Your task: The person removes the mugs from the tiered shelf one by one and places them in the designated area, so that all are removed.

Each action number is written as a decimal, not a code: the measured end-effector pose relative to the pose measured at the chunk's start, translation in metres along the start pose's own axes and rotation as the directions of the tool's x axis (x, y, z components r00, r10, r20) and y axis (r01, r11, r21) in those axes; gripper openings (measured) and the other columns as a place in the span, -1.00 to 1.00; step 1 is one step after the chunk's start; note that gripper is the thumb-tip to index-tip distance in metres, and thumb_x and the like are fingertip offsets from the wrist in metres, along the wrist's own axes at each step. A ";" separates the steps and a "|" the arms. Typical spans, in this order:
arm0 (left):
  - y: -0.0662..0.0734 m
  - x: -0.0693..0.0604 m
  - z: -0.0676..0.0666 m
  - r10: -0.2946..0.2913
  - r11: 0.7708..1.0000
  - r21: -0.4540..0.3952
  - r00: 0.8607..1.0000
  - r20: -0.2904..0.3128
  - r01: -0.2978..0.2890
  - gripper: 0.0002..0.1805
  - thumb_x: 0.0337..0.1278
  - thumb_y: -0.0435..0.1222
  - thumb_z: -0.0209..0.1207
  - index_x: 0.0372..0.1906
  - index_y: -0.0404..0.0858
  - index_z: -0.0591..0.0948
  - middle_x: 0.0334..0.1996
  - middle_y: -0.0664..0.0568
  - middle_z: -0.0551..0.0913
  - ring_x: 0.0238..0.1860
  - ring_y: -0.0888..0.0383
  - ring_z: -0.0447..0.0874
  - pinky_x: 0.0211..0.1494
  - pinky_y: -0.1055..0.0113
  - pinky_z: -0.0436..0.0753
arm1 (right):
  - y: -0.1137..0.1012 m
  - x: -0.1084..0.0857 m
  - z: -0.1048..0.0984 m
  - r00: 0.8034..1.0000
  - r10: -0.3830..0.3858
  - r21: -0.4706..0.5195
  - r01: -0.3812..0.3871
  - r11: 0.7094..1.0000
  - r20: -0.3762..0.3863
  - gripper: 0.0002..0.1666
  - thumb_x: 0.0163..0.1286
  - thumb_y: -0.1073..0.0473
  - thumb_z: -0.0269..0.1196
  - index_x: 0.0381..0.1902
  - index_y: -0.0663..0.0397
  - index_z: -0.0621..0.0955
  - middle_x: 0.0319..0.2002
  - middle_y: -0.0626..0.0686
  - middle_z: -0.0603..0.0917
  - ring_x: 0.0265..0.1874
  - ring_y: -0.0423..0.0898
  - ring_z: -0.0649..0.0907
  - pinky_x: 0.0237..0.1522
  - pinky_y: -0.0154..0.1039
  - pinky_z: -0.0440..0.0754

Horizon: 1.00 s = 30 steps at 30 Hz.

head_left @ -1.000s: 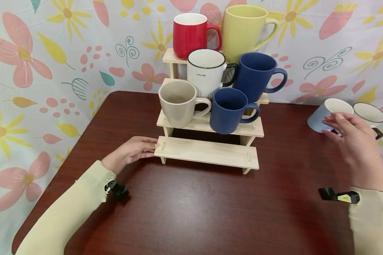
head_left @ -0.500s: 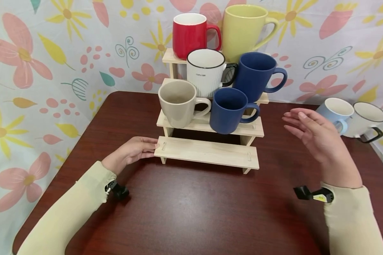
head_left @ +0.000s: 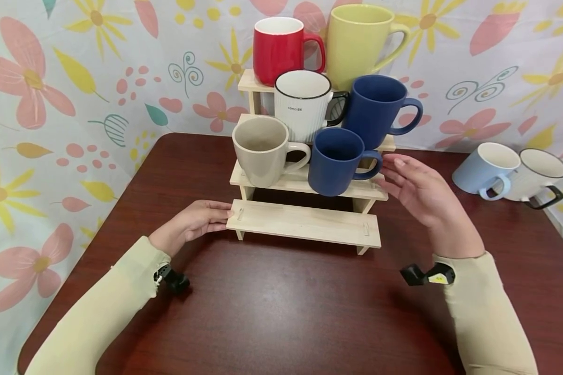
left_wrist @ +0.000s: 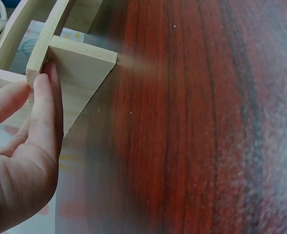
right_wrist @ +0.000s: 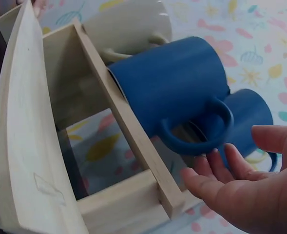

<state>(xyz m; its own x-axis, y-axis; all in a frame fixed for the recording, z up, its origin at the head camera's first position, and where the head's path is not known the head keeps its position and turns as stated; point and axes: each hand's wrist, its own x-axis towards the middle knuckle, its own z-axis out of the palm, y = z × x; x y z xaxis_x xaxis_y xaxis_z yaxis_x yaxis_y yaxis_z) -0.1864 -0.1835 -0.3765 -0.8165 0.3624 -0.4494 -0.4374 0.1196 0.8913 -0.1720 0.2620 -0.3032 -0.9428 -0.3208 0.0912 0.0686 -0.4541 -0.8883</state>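
Note:
A wooden stepped shelf stands mid-table, bearing mugs on its upper tiers. My left hand pinches the left end of its lowest board; in the left wrist view the thumb and fingers lie on either side of the board. My right hand is beside the second tier's right end, fingers loosely extended. Its fingertips are close to the handle of the small blue mug; whether they touch the shelf I cannot tell. A beige mug sits left of that blue mug.
Higher up stand a white mug with black rim, a larger blue mug, a red mug and a yellow mug. At the table's right are a light blue mug and another white mug. Flowered cloth hangs behind.
My right hand has moved left from in front of the light blue mug to the shelf's right side, uncovering the two mugs there. My left hand has stayed at the board.

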 end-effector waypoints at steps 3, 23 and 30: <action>0.000 0.001 0.000 0.001 1.000 -0.003 1.000 0.002 -0.001 -0.37 0.45 -0.47 0.04 0.49 -0.64 0.17 -0.39 0.22 0.73 -0.30 0.38 0.73 -0.15 0.58 0.74 | 0.002 0.005 0.007 1.000 0.002 -0.029 -0.002 1.000 -0.009 -0.71 0.62 0.27 0.04 0.04 0.12 0.70 -0.04 0.00 0.80 -0.02 -0.14 0.74 0.07 -0.35 0.75; 0.001 0.000 0.001 0.000 1.000 -0.009 1.000 0.010 0.000 -0.38 0.45 -0.48 0.03 0.48 -0.65 0.17 -0.40 0.22 0.74 -0.30 0.39 0.73 -0.17 0.58 0.74 | -0.011 0.027 0.004 0.991 0.084 -0.516 -0.018 0.856 0.104 -0.78 0.65 0.17 0.00 -0.09 0.02 0.61 -0.22 -0.10 0.65 -0.13 -0.24 0.67 -0.03 -0.48 0.70; 0.002 -0.002 0.001 0.004 1.000 -0.012 1.000 0.011 -0.003 -0.38 0.45 -0.49 0.03 0.48 -0.65 0.17 -0.40 0.22 0.74 -0.30 0.39 0.73 -0.17 0.58 0.74 | -0.012 0.025 0.000 0.984 0.103 -0.476 -0.021 0.879 0.148 -0.73 0.63 0.26 0.00 -0.14 0.06 0.65 -0.28 -0.07 0.62 -0.21 -0.20 0.65 -0.11 -0.43 0.71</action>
<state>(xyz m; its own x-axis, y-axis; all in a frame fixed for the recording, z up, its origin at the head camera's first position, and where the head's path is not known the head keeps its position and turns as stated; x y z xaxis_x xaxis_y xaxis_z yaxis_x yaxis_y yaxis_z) -0.1855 -0.1829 -0.3742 -0.8140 0.3727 -0.4455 -0.4391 0.1073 0.8920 -0.1966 0.2598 -0.2904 -0.8720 -0.4853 0.0643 -0.0755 0.0036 -0.9971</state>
